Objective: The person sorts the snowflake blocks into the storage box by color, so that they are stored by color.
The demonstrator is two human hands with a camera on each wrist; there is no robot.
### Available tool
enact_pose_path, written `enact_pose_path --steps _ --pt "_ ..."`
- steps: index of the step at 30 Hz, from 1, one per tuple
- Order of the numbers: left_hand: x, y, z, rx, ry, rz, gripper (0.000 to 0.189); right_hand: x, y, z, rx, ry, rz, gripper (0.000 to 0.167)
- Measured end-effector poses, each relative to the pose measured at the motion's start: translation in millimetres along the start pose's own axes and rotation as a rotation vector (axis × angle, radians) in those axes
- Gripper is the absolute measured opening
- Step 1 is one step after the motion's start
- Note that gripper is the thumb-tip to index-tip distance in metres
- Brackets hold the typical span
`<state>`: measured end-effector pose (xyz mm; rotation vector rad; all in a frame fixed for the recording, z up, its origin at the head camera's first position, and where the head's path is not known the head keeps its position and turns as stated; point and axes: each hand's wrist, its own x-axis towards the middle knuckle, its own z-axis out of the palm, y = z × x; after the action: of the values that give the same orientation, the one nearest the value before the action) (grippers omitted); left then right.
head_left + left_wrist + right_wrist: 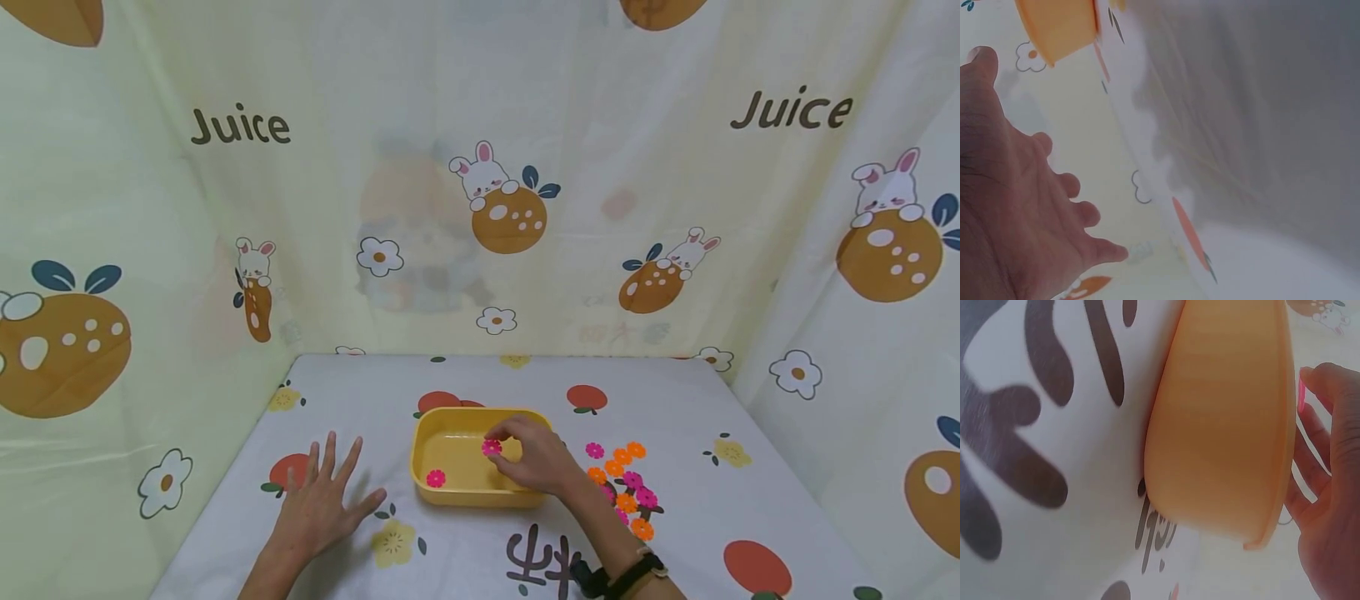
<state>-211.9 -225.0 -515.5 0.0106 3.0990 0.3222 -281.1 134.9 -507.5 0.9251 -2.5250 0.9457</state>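
Neatly scalloped, a bright pink flower piece (pixel 491 447) is pinched between thumb and finger of the right hand (pixel 536 458), above the yellow tray (pixel 480 499); the right wrist view shows it edge-on, thin and flat. A second pink piece (pixel 436 478), likewise round-petalled, lies inside the tray near its front left corner. Toward the right edge of the tabletop (pixel 352 387), pink and orange flower pieces (pixel 632 480) lie in a loose cluster. The left hand (pixel 318 508), fingers spread wide and holding nothing, is between the tray and the tabletop's left edge.
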Motion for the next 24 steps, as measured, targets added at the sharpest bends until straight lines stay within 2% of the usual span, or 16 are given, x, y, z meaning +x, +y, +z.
enact_pose_path --steps 10,24 --pt "-1.9 -1.7 -0.4 0.0 0.015 0.015 0.101 8.2 -7.5 12.9 0.02 -0.045 -0.004 0.024" --pt "-1.4 -7.1 0.3 -0.012 -0.002 0.007 0.102 18.4 -14.6 31.5 0.055 -0.175 0.043 0.023"
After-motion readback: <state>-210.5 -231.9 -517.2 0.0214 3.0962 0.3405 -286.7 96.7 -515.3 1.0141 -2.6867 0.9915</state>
